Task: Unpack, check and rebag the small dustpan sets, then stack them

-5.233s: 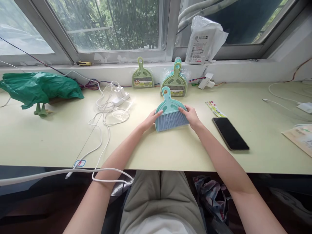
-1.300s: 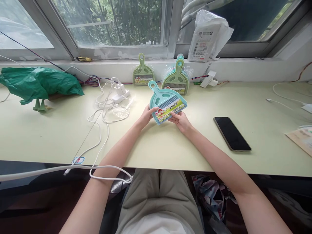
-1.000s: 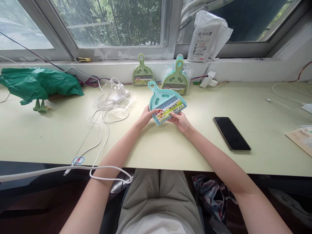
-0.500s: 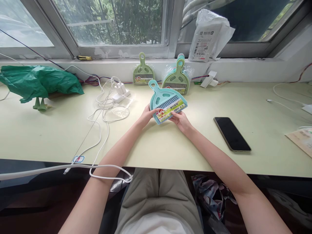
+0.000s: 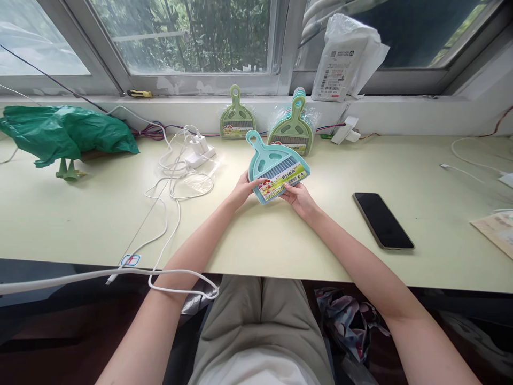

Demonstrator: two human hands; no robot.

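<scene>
A light-blue dustpan and brush set [image 5: 272, 155] with a printed label band is held above the table, tilted with its handle toward the upper left. My left hand [image 5: 243, 191] grips its left edge, thumb over the front. At the lower right edge, my right hand [image 5: 298, 198] holds it with the thumb on the label; the other fingers are mostly hidden behind. Just behind it, a stack of similar sets with a green dustpan [image 5: 291, 132] in front leans against the wall in clear wrapping. To the left of that stack stands a single green dustpan set [image 5: 237, 116].
A tangle of white cables with a plug adapter [image 5: 199, 155] lies left of my hands, one cable crossing my left forearm. A phone [image 5: 382, 220] rests at right. Green plastic bag [image 5: 68, 133] at far left; wrapped white package [image 5: 340, 67] and yellow cutter [image 5: 140, 93] on the sill.
The view has shifted very slightly. Both hands keep the same hold on the light-blue dustpan set, which stays at nearly the same tilt.
</scene>
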